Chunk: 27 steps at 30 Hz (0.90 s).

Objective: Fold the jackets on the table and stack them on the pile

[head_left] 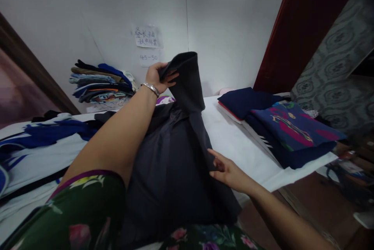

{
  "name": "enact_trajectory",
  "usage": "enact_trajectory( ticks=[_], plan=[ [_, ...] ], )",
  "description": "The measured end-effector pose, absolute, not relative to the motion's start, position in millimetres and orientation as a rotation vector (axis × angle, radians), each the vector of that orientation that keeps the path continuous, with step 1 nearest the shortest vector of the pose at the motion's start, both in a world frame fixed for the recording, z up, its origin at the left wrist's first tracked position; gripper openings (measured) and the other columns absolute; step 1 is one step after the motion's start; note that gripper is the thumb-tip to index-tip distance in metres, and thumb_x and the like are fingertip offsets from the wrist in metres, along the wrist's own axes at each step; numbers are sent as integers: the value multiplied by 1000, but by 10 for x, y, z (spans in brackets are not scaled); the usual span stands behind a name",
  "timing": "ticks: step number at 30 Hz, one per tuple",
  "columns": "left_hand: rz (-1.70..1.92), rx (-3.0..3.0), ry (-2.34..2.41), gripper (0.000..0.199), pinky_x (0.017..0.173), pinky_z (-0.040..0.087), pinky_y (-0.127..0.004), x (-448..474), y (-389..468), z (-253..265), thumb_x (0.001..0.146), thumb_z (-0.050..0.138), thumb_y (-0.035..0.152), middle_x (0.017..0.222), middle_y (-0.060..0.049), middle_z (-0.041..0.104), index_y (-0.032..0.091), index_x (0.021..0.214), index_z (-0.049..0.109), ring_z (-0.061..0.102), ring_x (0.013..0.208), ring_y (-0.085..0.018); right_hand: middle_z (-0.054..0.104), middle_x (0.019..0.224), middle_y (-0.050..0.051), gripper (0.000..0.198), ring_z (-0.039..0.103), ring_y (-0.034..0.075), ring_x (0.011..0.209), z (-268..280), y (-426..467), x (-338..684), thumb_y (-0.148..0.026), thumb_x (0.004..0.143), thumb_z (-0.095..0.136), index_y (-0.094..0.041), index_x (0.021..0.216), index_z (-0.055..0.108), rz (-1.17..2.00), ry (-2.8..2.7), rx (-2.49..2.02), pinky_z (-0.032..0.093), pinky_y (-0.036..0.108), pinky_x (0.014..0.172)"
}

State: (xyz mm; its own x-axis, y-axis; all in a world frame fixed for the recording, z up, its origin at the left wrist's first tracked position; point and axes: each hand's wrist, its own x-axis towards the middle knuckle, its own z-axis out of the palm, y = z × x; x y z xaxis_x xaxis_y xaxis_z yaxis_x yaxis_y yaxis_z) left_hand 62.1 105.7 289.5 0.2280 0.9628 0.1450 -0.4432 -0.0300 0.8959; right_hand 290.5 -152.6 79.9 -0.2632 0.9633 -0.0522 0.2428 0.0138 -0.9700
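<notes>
Some dark garment (175,164) behind left forearm (122,125)

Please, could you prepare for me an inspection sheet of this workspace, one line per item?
Surface: table with white cover, some wrinkles near its front edge.
Job's things: dark garment, spread toward the wearer, its far part lifted.
Clutter: folded clothes pile at far left; blue and white clothes at near left; folded garments at right.
Hands: left hand holds the lifted part; right hand is at the garment's right edge, thumb and forefinger apart.
Cables: none clearly seen; lower right is too dim to tell.
Surroundings: pale wall with handwritten paper; dark red upright at right.
</notes>
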Motion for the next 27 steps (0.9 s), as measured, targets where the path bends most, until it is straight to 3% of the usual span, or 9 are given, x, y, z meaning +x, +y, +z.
enact_trajectory(
  ticks=[7,15,17,20,23,27],
  plan=[
    [1394,993,611,15,103,29,-54,-21,1061,2699,62,56,31,92,-6,71,21,73,60,57,108,-31,60,82,-2,73,49,8,58,467,-1366,2183,-20,73,62,-29,141,37,1284,-1989,-1243,39,20,54],
    [1456,831,603,13,106,26,-58,-452,886,2236,64,53,30,87,-4,71,22,72,60,58,108,-29,68,80,0,47,57,11,60,369,-1395,2087,-24,74,64,-24,121,61,1328,-2113,-1203,45,22,56],
    [1460,833,589,15,102,31,-58,-490,872,2199,62,53,30,87,-5,71,22,72,61,58,107,-30,69,86,2,39,60,13,68,488,-1352,2174,-23,78,60,-23,116,64,1253,-2088,-1150,48,24,62],
    [1451,858,567,17,95,40,-56,-498,859,2198,61,54,31,88,-7,71,23,72,63,60,105,-31,67,104,6,33,62,18,92,628,-1103,2356,-23,84,52,-21,113,65,880,-2048,-1113,49,32,82],
    [1441,868,535,19,93,43,-56,-461,802,2219,62,52,32,91,-7,71,23,74,64,60,106,-31,60,123,8,36,54,22,115,625,-628,2522,-24,86,48,-21,120,60,561,-2035,-1261,40,40,101],
    [1433,874,491,21,93,44,-55,-405,633,2228,65,51,32,92,-6,71,22,76,66,58,110,-31,47,139,10,43,38,22,131,502,106,2604,-21,88,44,-15,130,51,397,-2116,-1565,29,38,109]
  ],
)
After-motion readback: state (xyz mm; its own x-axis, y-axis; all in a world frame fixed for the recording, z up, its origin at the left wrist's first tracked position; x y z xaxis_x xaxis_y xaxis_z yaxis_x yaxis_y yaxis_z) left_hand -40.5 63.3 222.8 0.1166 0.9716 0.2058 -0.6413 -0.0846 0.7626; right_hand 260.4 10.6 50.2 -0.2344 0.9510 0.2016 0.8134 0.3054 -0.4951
